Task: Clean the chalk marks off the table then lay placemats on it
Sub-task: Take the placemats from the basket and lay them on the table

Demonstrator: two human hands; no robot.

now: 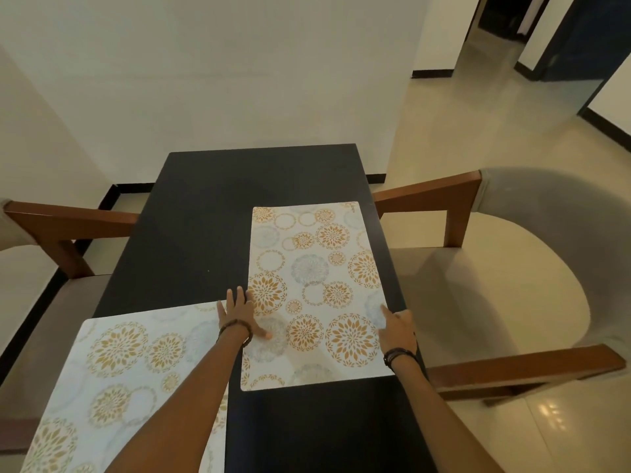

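Hands [239, 315] [397, 331] flat at right placemat's [317, 295] side edges.

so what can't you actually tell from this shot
- Near placemat, head view: its bottom end is cut off by the frame edge, and the left hand and forearm cover its right edge.
- Table: the surface under both mats is hidden, so leftover chalk there can't be checked.
- Far placemat: corner label too small to read.
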